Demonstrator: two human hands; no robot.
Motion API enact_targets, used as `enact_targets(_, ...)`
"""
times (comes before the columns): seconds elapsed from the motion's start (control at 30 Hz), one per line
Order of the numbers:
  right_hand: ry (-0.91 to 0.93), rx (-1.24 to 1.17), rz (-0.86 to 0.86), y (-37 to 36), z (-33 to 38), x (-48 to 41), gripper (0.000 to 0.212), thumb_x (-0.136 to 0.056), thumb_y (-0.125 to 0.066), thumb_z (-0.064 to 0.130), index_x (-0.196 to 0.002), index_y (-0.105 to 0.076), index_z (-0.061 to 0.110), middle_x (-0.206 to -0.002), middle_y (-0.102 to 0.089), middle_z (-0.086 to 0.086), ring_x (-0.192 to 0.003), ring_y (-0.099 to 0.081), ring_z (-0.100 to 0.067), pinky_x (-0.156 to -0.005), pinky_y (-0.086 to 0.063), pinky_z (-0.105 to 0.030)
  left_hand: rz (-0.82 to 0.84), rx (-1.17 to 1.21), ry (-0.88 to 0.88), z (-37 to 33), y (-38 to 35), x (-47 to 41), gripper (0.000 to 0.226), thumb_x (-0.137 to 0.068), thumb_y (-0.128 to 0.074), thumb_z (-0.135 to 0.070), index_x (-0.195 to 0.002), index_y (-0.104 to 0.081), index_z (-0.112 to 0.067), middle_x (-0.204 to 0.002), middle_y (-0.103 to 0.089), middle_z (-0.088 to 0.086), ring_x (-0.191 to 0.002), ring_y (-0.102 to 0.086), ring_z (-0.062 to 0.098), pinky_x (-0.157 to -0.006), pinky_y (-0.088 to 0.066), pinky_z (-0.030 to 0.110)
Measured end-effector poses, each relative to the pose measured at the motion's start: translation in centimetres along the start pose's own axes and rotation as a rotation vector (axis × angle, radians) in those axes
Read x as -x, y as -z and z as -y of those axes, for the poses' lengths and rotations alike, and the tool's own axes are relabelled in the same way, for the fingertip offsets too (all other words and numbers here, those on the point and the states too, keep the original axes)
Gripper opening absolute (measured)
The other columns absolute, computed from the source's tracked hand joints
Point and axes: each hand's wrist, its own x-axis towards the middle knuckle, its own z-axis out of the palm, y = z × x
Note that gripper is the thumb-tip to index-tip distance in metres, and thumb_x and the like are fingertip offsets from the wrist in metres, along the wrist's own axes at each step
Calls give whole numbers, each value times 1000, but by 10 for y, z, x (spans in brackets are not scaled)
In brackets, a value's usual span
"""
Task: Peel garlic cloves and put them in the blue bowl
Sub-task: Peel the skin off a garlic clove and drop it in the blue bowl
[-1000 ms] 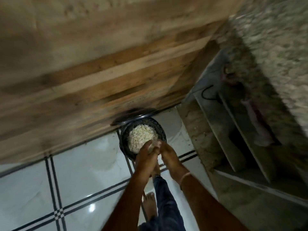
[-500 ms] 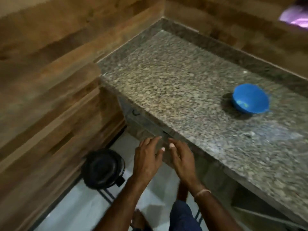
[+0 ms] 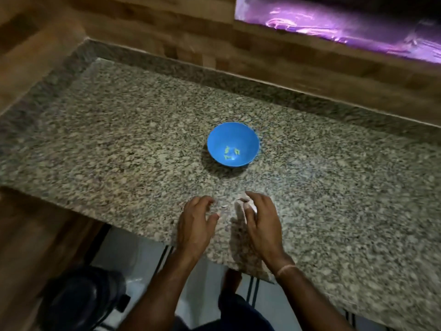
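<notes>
A blue bowl (image 3: 233, 144) stands on the speckled granite counter (image 3: 119, 144), with a few small pale garlic cloves (image 3: 230, 154) at its bottom. My left hand (image 3: 196, 220) and my right hand (image 3: 260, 218) hover side by side over the counter's front edge, well short of the bowl. Both have loosely spread fingers and hold nothing that I can see. Small pale scraps (image 3: 224, 207), perhaps garlic skin, lie on the counter between the two hands. The frame is blurred by motion.
A black pedal bin (image 3: 83, 299) with its lid down stands on the white tiled floor at the lower left. Wooden panelling runs behind and left of the counter. A purple-lit opening (image 3: 346, 22) glows at the top right.
The view has swung up from the open bin on the floor to the counter. Both hands rose from over the bin's peels to above the counter edge; the bin lid is now down.
</notes>
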Motion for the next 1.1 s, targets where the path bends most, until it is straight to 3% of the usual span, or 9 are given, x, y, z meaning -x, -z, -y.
enact_targets(0.13, -58, 135, 3, 13, -39, -34, 33, -105, -56, 23, -138, -63, 21, -132, -59, -7, -121, -53, -27, -91, -48, -37, 71, -57, -9, -11, -25, -21, 27, -89, -76, -21, -114, -67, -23, -107, -61, -5, -104, -58, 18, -80, -53, 39)
enact_targets(0.37, -68, 343, 75, 9, -54, -66, 41, -92, -71, 18, -131, -67, 32, -141, -56, -3, -124, -48, -30, -89, -41, -43, 2, -138, 8, -14, -37, -33, 17, -94, -70, -21, -86, -61, -33, -91, -59, -14, -88, -57, 12, -62, -49, 36)
enact_targets(0.53, -92, 392, 57, 4, -45, -71, 45, -89, -74, 18, -129, -65, 35, -144, -54, 0, -127, -48, -29, -90, -41, -45, -149, -28, -15, -38, -23, -52, 8, -98, -58, -27, -93, -60, -32, -96, -59, -17, -89, -60, 13, -60, -51, 34)
enact_targets(0.63, -91, 421, 37, 0, -45, -70, 44, -89, -75, 22, -129, -63, 36, -143, -54, 0, -126, -49, -30, -89, -44, -46, -275, -75, -111, -67, -8, -95, 3, -96, -65, -25, -94, -64, -24, -96, -63, -12, -91, -56, 15, -61, -39, 29)
enact_targets(0.73, -102, 429, 41, 0, -43, -72, 48, -87, -77, 22, -129, -61, 38, -142, -52, 1, -126, -48, -29, -89, -46, -47, -296, -155, -165, -83, -2, -136, 7, -93, -73, -25, -95, -67, -23, -96, -65, -9, -92, -55, 15, -62, -36, 29)
enact_targets(0.83, -114, 402, 49, 4, -44, -72, 49, -87, -76, 23, -131, -60, 40, -144, -50, 5, -128, -45, -26, -91, -43, -46, -253, -220, -201, -80, -1, -149, 15, -91, -76, -19, -104, -70, -20, -102, -67, -2, -100, -59, 24, -63, -43, 33)
enact_targets(0.93, -126, 311, 58, 8, -47, -70, 47, -91, -73, 23, -134, -62, 37, -150, -50, 7, -134, -41, -24, -96, -39, -46, -278, -221, -274, -74, -5, -126, 20, -93, -73, -22, -112, -66, -22, -110, -62, -2, -104, -56, 23, -62, -52, 37)
enact_targets(1.1, -101, 202, 50, 14, -57, -64, 43, -95, -69, 20, -135, -64, 33, -156, -48, 9, -139, -40, -19, -102, -39, -43, 174, -103, -382, -44, -51, -69, 34, -97, -69, -32, -130, -62, -31, -119, -54, -7, -110, -51, 16, -82, -50, 38)
